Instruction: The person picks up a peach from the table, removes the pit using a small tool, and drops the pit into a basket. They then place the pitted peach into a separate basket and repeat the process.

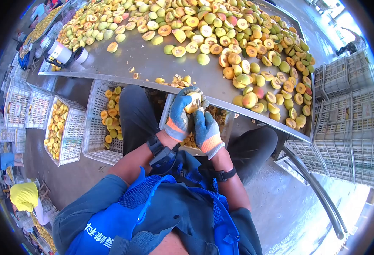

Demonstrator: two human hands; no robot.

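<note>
My left hand (181,114), in a blue-coated glove with an orange and grey cuff, is closed around a cut peach half (193,103) above the front edge of the metal table. Against that fruit press the closed fingers of my right hand (206,129), gloved alike. A small dark, narrow piece shows by the right fingertips; its kind is too hidden to name. Halved peaches (191,21), yellow-green with some red, cover the far part of the table (153,59). Small cut bits (176,80) lie near the edge, just left of my hands.
Below my hands, between my knees, stands a crate (165,111) holding cut pieces. A crate of peach halves (94,127) is by my left knee, another (68,146) farther left. Stacked crates (344,114) rise at right above a curved metal bar (318,187). A white cylindrical object (59,52) lies on the table.
</note>
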